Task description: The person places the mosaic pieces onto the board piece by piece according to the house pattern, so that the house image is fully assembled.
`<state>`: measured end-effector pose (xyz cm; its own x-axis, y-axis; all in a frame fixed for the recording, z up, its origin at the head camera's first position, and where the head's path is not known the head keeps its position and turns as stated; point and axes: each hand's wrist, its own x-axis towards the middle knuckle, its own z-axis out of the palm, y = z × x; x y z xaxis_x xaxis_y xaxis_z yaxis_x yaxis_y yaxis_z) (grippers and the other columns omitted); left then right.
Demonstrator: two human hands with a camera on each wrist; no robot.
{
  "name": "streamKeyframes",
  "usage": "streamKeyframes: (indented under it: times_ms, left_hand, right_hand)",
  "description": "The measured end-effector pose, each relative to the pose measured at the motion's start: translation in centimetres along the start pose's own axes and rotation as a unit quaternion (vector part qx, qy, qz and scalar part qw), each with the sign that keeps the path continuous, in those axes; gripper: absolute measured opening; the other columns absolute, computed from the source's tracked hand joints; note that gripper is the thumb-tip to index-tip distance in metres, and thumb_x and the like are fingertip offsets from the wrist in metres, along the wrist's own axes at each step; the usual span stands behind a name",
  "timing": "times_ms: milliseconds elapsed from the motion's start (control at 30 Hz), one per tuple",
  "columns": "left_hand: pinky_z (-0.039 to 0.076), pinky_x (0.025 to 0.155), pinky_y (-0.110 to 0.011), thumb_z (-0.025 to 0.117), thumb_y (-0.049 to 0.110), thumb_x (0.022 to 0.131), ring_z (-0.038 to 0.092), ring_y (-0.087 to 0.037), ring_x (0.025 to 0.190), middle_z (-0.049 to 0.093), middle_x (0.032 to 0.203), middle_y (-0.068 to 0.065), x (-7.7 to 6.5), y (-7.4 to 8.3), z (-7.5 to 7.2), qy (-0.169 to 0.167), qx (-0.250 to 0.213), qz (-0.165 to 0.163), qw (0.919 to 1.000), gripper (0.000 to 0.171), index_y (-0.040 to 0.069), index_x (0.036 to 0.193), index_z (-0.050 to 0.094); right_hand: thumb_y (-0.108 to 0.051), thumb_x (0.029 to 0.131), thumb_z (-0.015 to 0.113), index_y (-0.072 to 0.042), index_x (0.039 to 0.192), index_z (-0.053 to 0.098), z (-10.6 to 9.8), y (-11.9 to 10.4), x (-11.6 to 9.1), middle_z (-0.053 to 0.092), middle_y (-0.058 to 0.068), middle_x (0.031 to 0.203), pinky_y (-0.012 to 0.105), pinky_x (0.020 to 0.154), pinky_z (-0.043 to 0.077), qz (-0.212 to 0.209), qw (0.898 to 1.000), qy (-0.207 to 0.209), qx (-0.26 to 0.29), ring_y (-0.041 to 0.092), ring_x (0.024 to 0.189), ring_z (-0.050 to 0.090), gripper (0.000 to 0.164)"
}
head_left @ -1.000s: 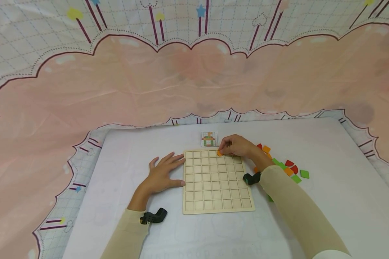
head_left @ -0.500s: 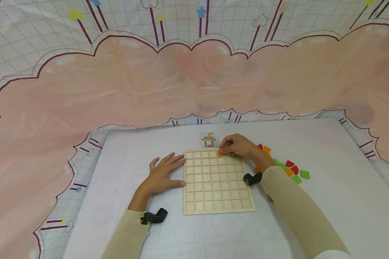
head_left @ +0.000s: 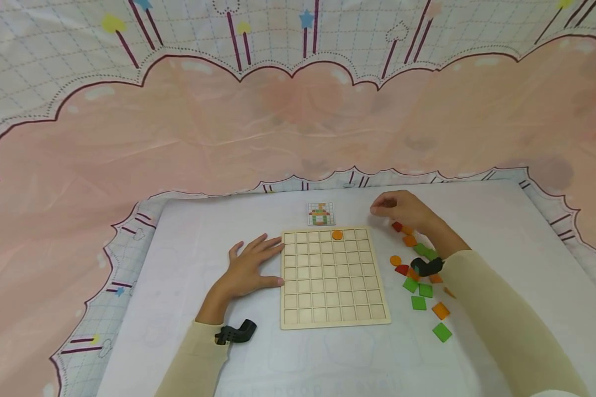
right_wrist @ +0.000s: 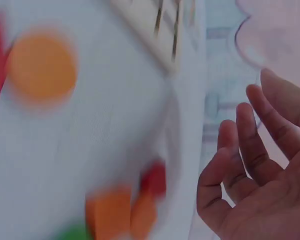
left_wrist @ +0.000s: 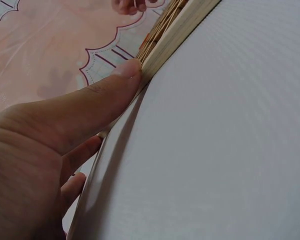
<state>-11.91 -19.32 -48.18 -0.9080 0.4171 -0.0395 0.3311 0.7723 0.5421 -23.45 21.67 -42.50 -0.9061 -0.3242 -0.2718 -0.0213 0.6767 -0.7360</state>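
Note:
A square wooden grid board [head_left: 325, 280] lies flat on the white table. One round orange piece [head_left: 337, 235] sits in a cell of its top row. My left hand [head_left: 252, 267] is spread at the board's left side, its thumb and fingertips at the edge; in the left wrist view the thumb [left_wrist: 105, 95] touches the wooden rim. Beyond the board's top right corner, my right hand [head_left: 402, 208] is raised above the table. Its fingers are loosely bent with nothing between them, as the right wrist view shows of the same hand [right_wrist: 270, 170].
Right of the board lie scattered flat pieces: green squares [head_left: 419, 303], orange squares [head_left: 441, 311], another orange disc [head_left: 395, 261] and red pieces [head_left: 402, 269]. A small card with a coloured grid picture [head_left: 320, 214] lies behind the board. A patterned cloth [head_left: 298, 127] hangs beyond the table.
My right hand has let go of the round orange piece in the top row and moved right, away from the board, uncovering more loose pieces. The left hand has stayed put.

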Motion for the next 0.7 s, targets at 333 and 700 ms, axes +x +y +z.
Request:
streamKeyframes:
  times_ms: [333, 700]
  left_hand:
    - [-0.002, 0.118, -0.068, 0.082, 0.055, 0.079, 0.019, -0.029, 0.159, 0.038, 0.165, 0.004, 0.0, 0.0, 0.0, -0.003, 0.005, -0.004, 1.0000, 0.088, 0.024, 0.154, 0.048]
    - [-0.001, 0.118, -0.067, 0.081, 0.055, 0.080, 0.019, -0.029, 0.158, 0.038, 0.165, 0.005, 0.0, -0.1, 0.1, -0.002, 0.009, -0.002, 1.0000, 0.087, 0.024, 0.154, 0.048]
  right_hand:
    - [-0.035, 0.092, 0.077, -0.020, 0.108, 0.078, -3.0, 3.5, -2.6, 0.070, 0.004, 0.109, 0.035, 0.085, 0.046, -0.009, 0.996, -0.024, -0.086, 0.025, 0.103, 0.056, 0.022]
    - [-0.033, 0.079, 0.088, -0.028, 0.091, 0.083, -1.4, 4.2, -3.8, 0.065, -0.002, 0.098, 0.034, 0.087, 0.046, -0.049, 0.987, -0.110, -0.111, 0.021, 0.103, 0.052, 0.014]
